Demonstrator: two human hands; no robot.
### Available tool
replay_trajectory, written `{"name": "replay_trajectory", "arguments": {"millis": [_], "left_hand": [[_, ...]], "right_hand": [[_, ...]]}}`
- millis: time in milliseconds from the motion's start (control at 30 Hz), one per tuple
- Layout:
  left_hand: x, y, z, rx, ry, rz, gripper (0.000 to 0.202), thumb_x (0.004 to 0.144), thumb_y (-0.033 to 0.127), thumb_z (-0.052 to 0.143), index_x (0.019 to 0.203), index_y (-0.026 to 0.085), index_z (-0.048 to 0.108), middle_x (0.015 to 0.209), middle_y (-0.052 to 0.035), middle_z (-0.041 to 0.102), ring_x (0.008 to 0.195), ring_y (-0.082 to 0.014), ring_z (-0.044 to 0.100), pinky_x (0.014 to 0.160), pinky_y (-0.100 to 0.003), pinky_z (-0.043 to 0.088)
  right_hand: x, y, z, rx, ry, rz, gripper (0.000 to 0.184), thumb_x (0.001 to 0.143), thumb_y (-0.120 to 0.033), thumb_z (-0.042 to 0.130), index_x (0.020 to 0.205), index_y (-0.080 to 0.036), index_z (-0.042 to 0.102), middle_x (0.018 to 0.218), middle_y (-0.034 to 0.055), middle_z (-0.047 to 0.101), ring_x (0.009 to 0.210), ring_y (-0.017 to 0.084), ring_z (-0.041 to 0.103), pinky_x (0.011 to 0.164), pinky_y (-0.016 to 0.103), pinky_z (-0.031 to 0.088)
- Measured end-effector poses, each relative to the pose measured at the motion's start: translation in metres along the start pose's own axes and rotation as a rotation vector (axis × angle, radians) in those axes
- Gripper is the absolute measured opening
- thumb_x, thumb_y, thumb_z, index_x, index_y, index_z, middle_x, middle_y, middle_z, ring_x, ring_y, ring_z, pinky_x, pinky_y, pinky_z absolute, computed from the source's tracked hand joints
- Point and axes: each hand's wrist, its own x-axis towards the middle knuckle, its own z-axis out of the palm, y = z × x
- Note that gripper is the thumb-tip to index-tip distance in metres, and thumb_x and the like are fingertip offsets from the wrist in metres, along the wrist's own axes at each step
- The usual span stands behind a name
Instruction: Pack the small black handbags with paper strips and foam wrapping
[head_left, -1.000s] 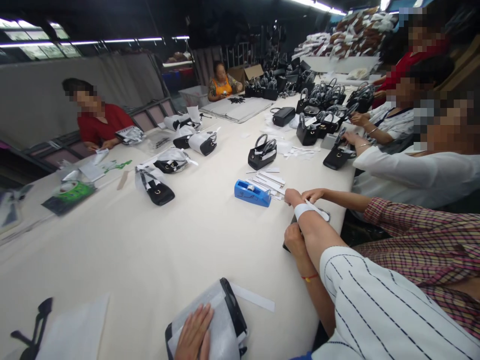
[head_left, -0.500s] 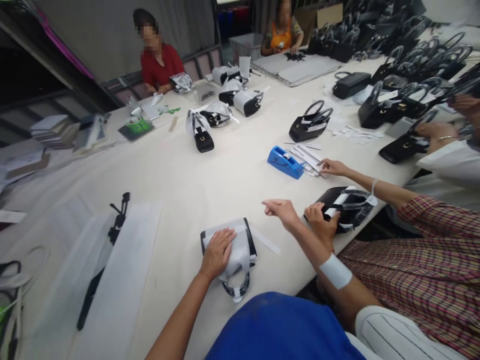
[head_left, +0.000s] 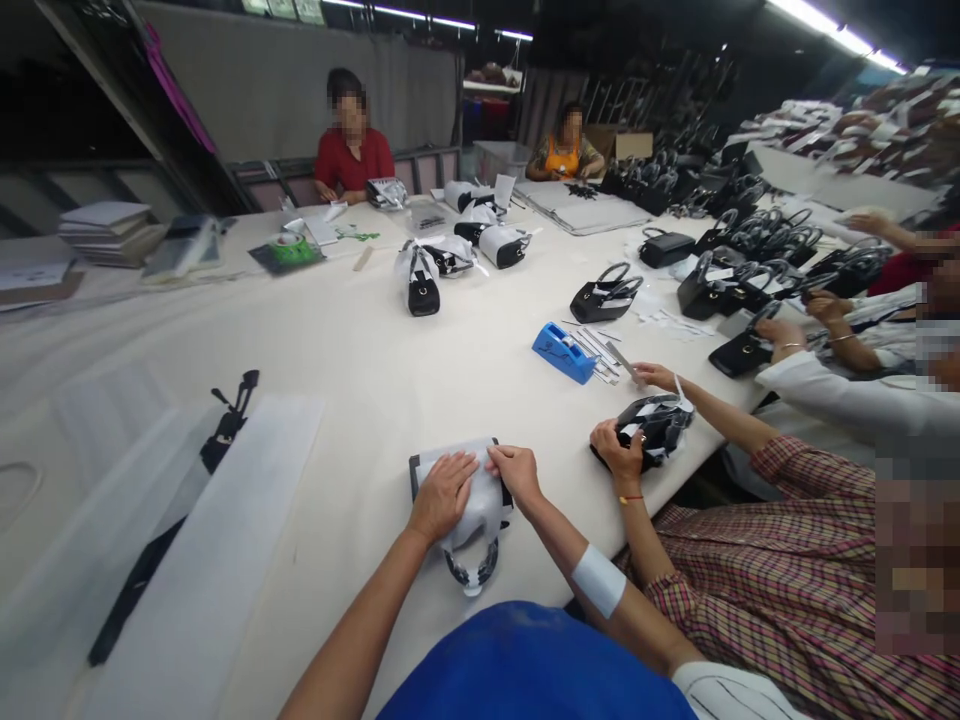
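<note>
A small black handbag wrapped in white foam sheet (head_left: 474, 520) lies on the table near the front edge. My left hand (head_left: 442, 493) rests flat on the wrapping, fingers spread. Beside it, my right hand (head_left: 514, 470) presses on the bag's right top edge with fingers curled over the wrap. The bag's wrapped handle (head_left: 469, 573) points toward me.
A neighbour in a checked sleeve holds another bag (head_left: 652, 427) on my right. A blue tape dispenser (head_left: 562, 352) and paper strips lie beyond. White foam sheets with a black strap (head_left: 172, 540) lie to my left. Several bags and other workers line the long white table (head_left: 352, 350).
My right hand came back from the right and landed on the wrapped bag beside my left hand. The camera tilted up a little.
</note>
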Motion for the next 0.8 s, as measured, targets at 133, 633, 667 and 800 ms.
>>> {"name": "replay_trajectory", "arguments": {"millis": [133,633,667,800], "left_hand": [[-0.001,0.0,0.0,-0.006,0.015,0.005,0.042,0.092,0.022,0.036,0.134,0.024,0.046,0.138,-0.0033,0.051,0.132,-0.0215,0.042,0.111,-0.05,0.033],[-0.001,0.0,0.0,-0.019,0.009,-0.011,0.043,0.091,0.02,0.037,0.132,0.024,0.048,0.138,-0.0022,0.052,0.132,-0.0208,0.041,0.113,-0.049,0.031],[-0.001,0.0,0.0,-0.02,0.017,-0.012,0.042,0.091,0.02,0.037,0.132,0.024,0.048,0.138,-0.0024,0.052,0.132,-0.021,0.042,0.113,-0.049,0.031],[0.0,0.001,0.0,-0.019,0.038,-0.011,0.042,0.09,0.019,0.039,0.13,0.023,0.05,0.136,-0.003,0.053,0.131,-0.021,0.043,0.113,-0.049,0.032]], "right_hand": [[0.003,0.002,0.012,-0.059,0.035,0.026,0.03,0.077,-0.041,0.056,0.08,-0.018,0.074,0.059,0.0014,0.068,0.051,0.015,0.059,0.057,0.026,0.048],[0.022,-0.008,0.006,-0.21,-0.121,0.285,0.07,0.078,-0.031,0.063,0.139,-0.008,0.037,0.057,0.0018,0.067,0.045,0.016,0.059,0.048,0.025,0.05],[0.023,-0.009,0.005,-0.202,-0.152,0.322,0.073,0.079,-0.031,0.063,0.141,-0.007,0.032,0.057,0.0019,0.067,0.044,0.016,0.059,0.046,0.025,0.049],[0.022,-0.008,0.0,-0.195,-0.261,0.375,0.059,0.082,-0.037,0.061,0.131,-0.008,0.045,0.047,-0.0006,0.061,0.039,0.015,0.055,0.041,0.023,0.047]]}}
